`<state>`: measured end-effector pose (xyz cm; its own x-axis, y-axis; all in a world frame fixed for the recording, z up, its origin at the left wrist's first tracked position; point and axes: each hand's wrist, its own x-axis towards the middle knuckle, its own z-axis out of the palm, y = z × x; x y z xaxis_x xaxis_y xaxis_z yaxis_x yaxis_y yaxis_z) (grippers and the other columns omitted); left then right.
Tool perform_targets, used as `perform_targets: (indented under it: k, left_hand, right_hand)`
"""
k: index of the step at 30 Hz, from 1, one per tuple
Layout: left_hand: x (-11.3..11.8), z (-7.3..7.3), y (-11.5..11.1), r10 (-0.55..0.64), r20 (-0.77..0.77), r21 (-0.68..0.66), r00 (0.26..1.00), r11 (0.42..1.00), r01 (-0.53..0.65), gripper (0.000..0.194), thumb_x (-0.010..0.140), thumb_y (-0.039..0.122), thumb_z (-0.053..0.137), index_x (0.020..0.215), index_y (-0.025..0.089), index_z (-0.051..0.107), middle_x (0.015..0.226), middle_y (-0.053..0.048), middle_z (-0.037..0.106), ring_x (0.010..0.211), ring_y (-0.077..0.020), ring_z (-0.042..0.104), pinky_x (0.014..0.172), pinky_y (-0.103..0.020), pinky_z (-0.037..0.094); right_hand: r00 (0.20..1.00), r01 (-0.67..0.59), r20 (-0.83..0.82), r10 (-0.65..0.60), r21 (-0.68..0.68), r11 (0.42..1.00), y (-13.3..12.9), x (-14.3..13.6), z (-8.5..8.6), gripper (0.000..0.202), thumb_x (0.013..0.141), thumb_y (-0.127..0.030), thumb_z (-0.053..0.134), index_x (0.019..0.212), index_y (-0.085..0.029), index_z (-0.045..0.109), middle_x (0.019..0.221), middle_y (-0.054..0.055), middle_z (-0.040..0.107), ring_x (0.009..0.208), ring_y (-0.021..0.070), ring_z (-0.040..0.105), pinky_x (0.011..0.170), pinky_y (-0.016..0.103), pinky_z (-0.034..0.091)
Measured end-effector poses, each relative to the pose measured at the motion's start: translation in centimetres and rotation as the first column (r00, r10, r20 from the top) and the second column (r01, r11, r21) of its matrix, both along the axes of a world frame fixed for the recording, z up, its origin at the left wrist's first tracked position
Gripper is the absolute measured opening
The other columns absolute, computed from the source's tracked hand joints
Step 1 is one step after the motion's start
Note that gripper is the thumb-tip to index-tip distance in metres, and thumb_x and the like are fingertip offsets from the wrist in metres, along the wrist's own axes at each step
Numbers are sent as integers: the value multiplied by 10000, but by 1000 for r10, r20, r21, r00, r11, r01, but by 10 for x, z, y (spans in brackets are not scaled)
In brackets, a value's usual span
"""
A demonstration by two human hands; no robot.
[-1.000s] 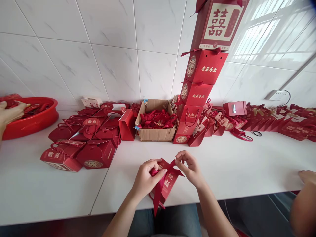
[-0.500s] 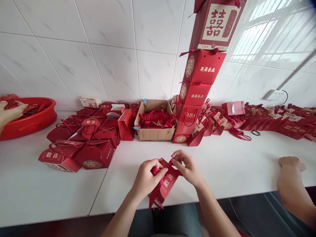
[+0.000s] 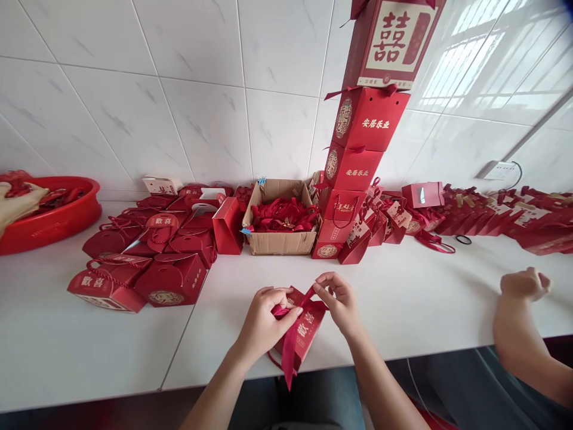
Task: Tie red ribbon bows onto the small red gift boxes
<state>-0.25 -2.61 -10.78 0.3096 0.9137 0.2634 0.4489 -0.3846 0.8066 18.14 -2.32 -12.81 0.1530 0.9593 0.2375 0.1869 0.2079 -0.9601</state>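
Observation:
In front of me at the table's near edge lies a small red gift box with pale characters on its face and a twisted cord handle. My left hand is closed over its upper left part, thumb and fingers pinching the red ribbon, whose pointed tail hangs down across the box. At the box's upper right, my right hand pinches another stretch of that ribbon between thumb and forefinger. The ribbon crosses between the two hands. The part under my left fingers is hidden.
A cardboard box of red ribbons stands by the wall. Left are several red gift boxes and a red basin with another person's hand in it. A tall stack of boxes rises right of centre. Another person's fist rests at right.
My right hand has drawn the ribbon slightly up and right. The ribbon tail has swung right across the box's face. The other person's hand at right has shifted slightly left and up.

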Motion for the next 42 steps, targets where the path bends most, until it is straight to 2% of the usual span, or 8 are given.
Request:
perform_targets:
  k: [6, 9, 12, 16, 20, 28, 34, 42]
  left_hand:
    - [-3, 6, 0, -27, 168, -128, 985, 991, 49, 282, 836, 325, 553, 597, 213, 453, 703, -42, 640, 1072, -270, 620, 894, -362, 473]
    - [-4, 8, 2, -54, 217, -171, 975, 981, 93, 260, 858, 341, 517, 638, 204, 539, 743, -50, 659, 1057, -260, 618, 899, -348, 464]
    - [-5, 8, 5, -109, 277, -206, 955, 964, 170, 259, 877, 337, 492, 695, 191, 606, 832, -61, 684, 1012, -242, 620, 870, -319, 468]
    - [-6, 6, 8, -122, 323, -217, 938, 956, 199, 269, 885, 348, 502, 725, 175, 632, 937, -77, 663, 969, -222, 612, 867, -301, 459]
    - [-7, 4, 9, -94, 319, -187, 943, 969, 160, 280, 869, 333, 529, 637, 178, 559, 939, -69, 625, 969, -210, 591, 879, -294, 429]
    - [-6, -3, 8, -90, 372, -144, 924, 978, 154, 377, 890, 340, 509, 576, 193, 363, 789, -35, 549, 832, -180, 555, 776, -284, 409]
    - [-6, -5, 9, -110, 392, -147, 914, 973, 180, 385, 891, 344, 512, 570, 188, 369, 793, -32, 544, 818, -170, 546, 761, -276, 407]
    - [-3, -13, 10, -4, 419, -151, 908, 986, 74, 315, 847, 303, 558, 564, 178, 499, 765, -41, 560, 908, -206, 573, 794, -282, 415]
  right_hand:
    - [965, -188, 192, 178, 38, 981, -2, 15, 14, 168, 871, -326, 574, 993, -213, 554, 713, 2, 652, 665, 152, 570, 644, 293, 419]
    - [922, -275, 306, 237, 86, 958, -4, 22, 30, 127, 884, -271, 552, 988, -215, 599, 841, 37, 648, 768, 169, 589, 718, 319, 458]
    - [866, -396, 379, 326, 121, 910, -5, 20, 46, 137, 889, -260, 553, 983, -218, 645, 960, 68, 630, 884, 186, 595, 803, 339, 482]
    - [732, -564, 514, 448, 88, 821, -3, 7, 57, 117, 840, -290, 644, 922, -226, 699, 920, 62, 651, 861, 191, 605, 813, 346, 484]
    - [648, -598, 615, 449, 45, 800, 3, -2, 52, 62, 825, -252, 655, 814, -222, 708, 803, 43, 641, 768, 180, 582, 724, 321, 475]
    - [600, -677, 598, 532, 25, 735, 8, 0, 40, 77, 788, -132, 627, 801, -203, 653, 814, 25, 607, 778, 161, 568, 718, 277, 468]
    - [574, -711, 592, 566, 17, 703, 10, -1, 37, 50, 838, -226, 635, 843, -181, 656, 851, 44, 623, 797, 152, 573, 737, 262, 465]
    - [561, -742, 537, 630, -11, 670, 15, 1, 32, 56, 845, -205, 629, 818, -170, 663, 817, 36, 643, 750, 137, 587, 698, 238, 467]
